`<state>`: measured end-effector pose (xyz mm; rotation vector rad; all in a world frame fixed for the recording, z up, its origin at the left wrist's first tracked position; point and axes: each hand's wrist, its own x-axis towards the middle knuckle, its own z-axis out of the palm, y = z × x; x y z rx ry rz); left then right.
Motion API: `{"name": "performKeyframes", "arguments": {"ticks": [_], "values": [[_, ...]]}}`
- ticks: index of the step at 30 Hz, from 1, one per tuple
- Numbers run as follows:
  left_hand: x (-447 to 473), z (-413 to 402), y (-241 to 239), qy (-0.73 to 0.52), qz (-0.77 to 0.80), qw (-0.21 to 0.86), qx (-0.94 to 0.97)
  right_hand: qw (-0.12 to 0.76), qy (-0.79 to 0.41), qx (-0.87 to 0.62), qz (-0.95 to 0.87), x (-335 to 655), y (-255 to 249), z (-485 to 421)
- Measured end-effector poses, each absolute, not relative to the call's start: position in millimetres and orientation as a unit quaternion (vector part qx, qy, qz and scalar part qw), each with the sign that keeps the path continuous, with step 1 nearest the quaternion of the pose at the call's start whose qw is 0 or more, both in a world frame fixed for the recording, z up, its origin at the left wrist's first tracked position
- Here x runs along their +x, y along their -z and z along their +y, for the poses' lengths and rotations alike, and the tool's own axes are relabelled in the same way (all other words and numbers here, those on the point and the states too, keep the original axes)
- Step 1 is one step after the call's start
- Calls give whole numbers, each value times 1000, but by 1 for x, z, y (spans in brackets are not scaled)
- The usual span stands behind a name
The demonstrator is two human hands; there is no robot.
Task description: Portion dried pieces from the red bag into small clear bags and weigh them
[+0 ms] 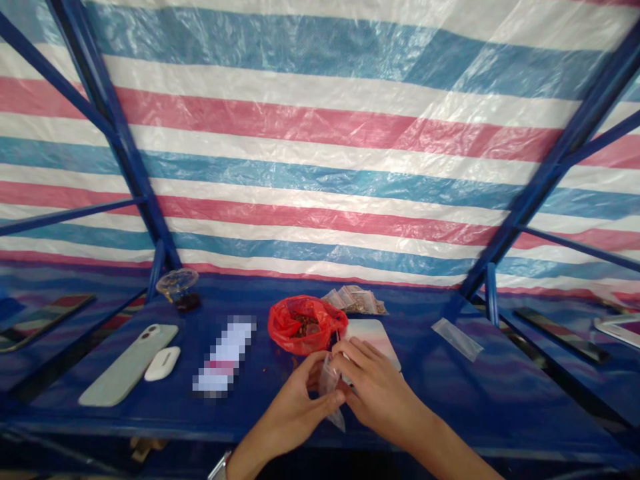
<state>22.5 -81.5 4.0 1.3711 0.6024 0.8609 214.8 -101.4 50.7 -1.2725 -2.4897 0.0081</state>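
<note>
Between my two hands is a small clear plastic bag [329,377], its lower end hanging below my fingers. My left hand [305,397] grips it from the left, thumb across the front. Fingers of my right hand [367,380] are closed on its upper right side; what is inside the bag I cannot make out. Just beyond my hands sits an open red plastic bag [290,331] holding small brown pieces. A white flat device [373,333] lies partly hidden behind my right hand. Filled zip bags [357,300] are heaped behind the red bag.
On the blue table [415,413], a flat clear bag [457,339] lies to the right. At left are a pale green phone [127,367], a white earphone case [163,364], a blurred-out flat item [225,360] and a plastic cup [183,290] with dark liquid. Blue metal posts [125,153] stand before striped sheeting.
</note>
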Motion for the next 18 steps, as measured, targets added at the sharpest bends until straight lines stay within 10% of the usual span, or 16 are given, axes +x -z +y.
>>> {"name": "performKeyframes", "arguments": {"ticks": [13,18], "values": [[-11,-84,-15,-361,313,589,652,233,-211,-382,-869,200,-73,-104],[-19,-49,-11,-496,465,386,624,283,-149,-483,-816,201,-67,-40]]}}
